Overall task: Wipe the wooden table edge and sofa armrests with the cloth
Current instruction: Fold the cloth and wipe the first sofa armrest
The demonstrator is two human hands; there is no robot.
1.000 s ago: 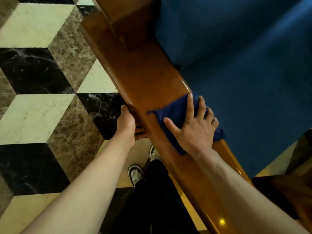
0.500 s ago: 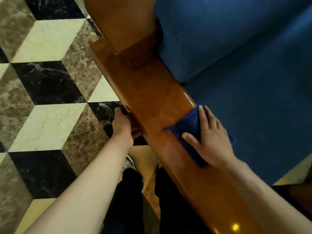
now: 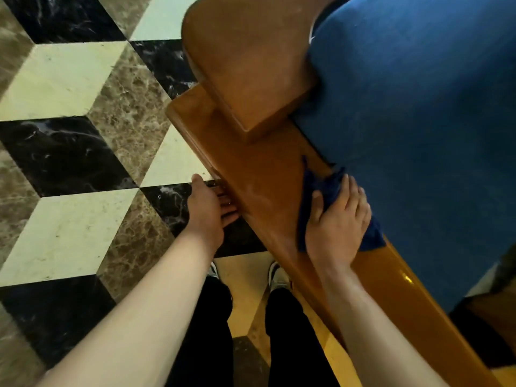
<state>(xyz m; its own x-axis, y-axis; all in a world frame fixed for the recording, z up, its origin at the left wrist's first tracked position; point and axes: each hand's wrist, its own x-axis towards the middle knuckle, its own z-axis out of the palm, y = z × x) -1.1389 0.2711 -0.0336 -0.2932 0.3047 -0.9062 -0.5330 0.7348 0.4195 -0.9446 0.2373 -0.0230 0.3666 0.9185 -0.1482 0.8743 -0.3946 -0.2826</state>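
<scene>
A polished brown wooden sofa armrest (image 3: 259, 174) runs diagonally from the upper middle to the lower right. My right hand (image 3: 339, 222) presses a dark blue cloth (image 3: 321, 185) flat on its top, close to the blue cushion; much of the cloth is hidden under my palm. My left hand (image 3: 208, 209) rests against the armrest's outer side, fingers flat on the wood and holding nothing. A raised wooden block (image 3: 251, 68) stands on the armrest beyond the cloth.
Blue sofa upholstery (image 3: 418, 121) fills the right side. The marble floor (image 3: 69, 141) with black, cream and brown diamond tiles lies to the left. My legs and shoes (image 3: 276, 277) stand right beside the armrest. Dark furniture (image 3: 491, 317) sits at the lower right.
My right hand has slid the cloth along the armrest toward the cushion side and the raised block. The left hand stayed on the outer side; the view has shifted.
</scene>
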